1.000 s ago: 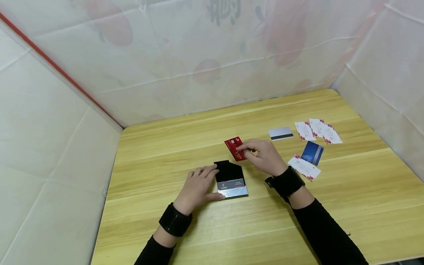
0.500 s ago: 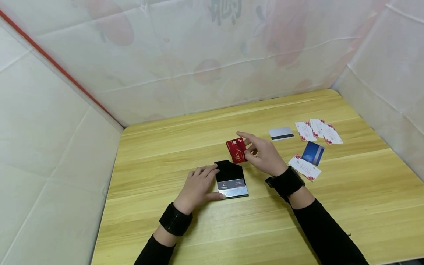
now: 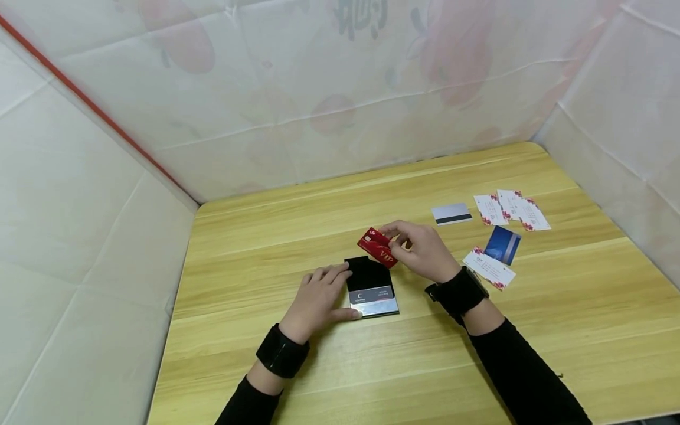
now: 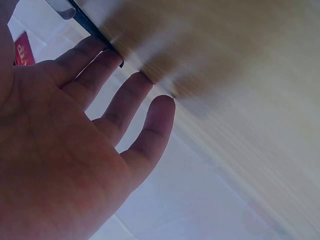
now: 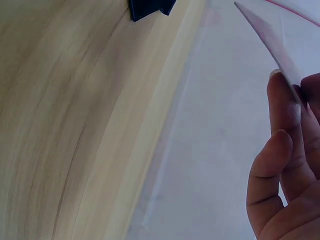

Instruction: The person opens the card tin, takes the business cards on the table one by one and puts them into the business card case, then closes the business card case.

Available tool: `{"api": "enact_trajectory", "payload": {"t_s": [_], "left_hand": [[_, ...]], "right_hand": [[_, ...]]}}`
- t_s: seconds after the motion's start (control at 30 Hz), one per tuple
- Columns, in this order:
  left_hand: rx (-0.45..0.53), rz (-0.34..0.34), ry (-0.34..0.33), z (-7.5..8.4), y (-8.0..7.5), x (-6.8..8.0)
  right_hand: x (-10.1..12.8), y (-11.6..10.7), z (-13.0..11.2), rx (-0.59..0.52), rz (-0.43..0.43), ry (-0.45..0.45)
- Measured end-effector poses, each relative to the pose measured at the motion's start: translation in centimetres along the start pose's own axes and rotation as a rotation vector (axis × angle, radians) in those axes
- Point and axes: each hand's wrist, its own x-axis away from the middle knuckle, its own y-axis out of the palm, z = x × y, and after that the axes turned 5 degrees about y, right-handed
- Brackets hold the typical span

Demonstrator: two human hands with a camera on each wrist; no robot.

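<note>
A black card holder [image 3: 368, 275] lies on the wooden table, its flap laid back and a grey and silver front toward the person. The left hand [image 3: 313, 304] rests at its left side, thumb on the lower corner and index fingertip by the upper one. In the left wrist view the fingers are extended, two fingertips at the holder's dark edge [image 4: 95, 30]. Just above the flap, the right hand [image 3: 422, 252] pinches a red VIP card [image 3: 375, 245] between thumb and fingers. The right wrist view shows this card [image 5: 270, 42] edge-on, tilted and raised.
Right of the hands lie a silver card [image 3: 451, 212] with a black stripe, a blue card [image 3: 498, 243] overlapping a white floral card [image 3: 489, 270], and a fan of white floral cards [image 3: 510, 206]. Pale fabric walls [image 3: 276, 112] stand around the table [image 3: 255, 236].
The red card has tilted and come down toward the holder, its lower corner now overlapping the flap. The right index finger lifted, then came back down. The left hand has stayed put.
</note>
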Motion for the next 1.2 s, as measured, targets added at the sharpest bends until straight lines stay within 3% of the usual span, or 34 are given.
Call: {"api": "enact_trajectory", "payload": {"t_s": [0.57,0.97,1.2], "left_hand": [[0.004,0.0,-0.009,0.1,0.1,0.0],[-0.006,0.008,0.003,0.0,-0.1,0.0],[-0.011,0.009,0.009,0.0,-0.1,0.1]], "right_hand": [[0.1,0.2,0.0,0.031,-0.035,-0.063],[0.3,1.9,-0.8,0.029,-0.169,-0.084],[0.6,3.0,-1.4,0.093,-0.247,-0.085]]}}
